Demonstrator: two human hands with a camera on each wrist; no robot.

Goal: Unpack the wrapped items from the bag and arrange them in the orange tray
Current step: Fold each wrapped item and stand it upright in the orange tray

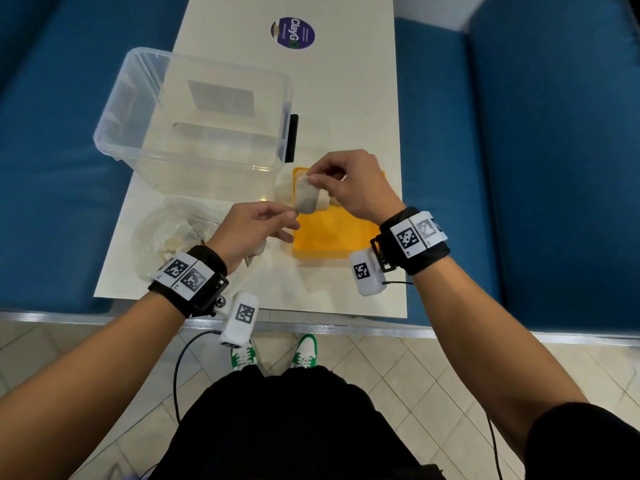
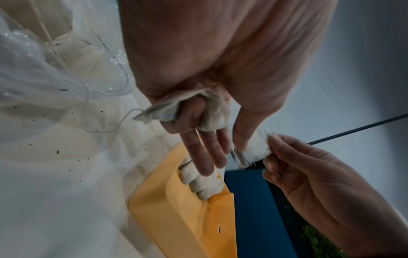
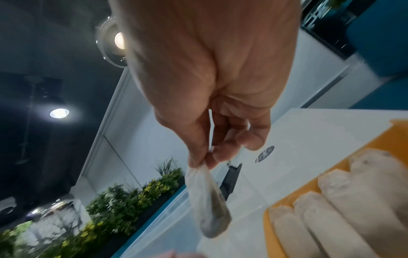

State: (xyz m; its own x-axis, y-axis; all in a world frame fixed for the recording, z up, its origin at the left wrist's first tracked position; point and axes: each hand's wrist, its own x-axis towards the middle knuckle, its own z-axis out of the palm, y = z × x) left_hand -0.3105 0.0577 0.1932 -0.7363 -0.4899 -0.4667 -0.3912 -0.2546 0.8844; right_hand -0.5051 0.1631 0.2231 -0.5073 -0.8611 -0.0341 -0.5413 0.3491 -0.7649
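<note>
Right, two hands at work above the orange tray [image 1: 332, 237]. Left hand [image 1: 249, 230] pinches the lower corner of one wrapped item [image 1: 306, 199], with another packet [image 2: 212, 113] tucked under its curled fingers in the left wrist view. Right hand [image 1: 353, 185] pinches the same wrapped item by its top edge, so it hangs just over the tray. Four wrapped rolls [image 3: 344, 197] lie side by side in the tray. Left of it, one clear bag [image 1: 169, 233] slumped on the white table [image 1: 360, 98], more packets inside, count unclear. Further back, one clear plastic tub [image 1: 194, 116], one round purple sticker [image 1: 293, 32]. Blue seating [image 1: 519, 168] flanks the table; tiled floor beneath.
</note>
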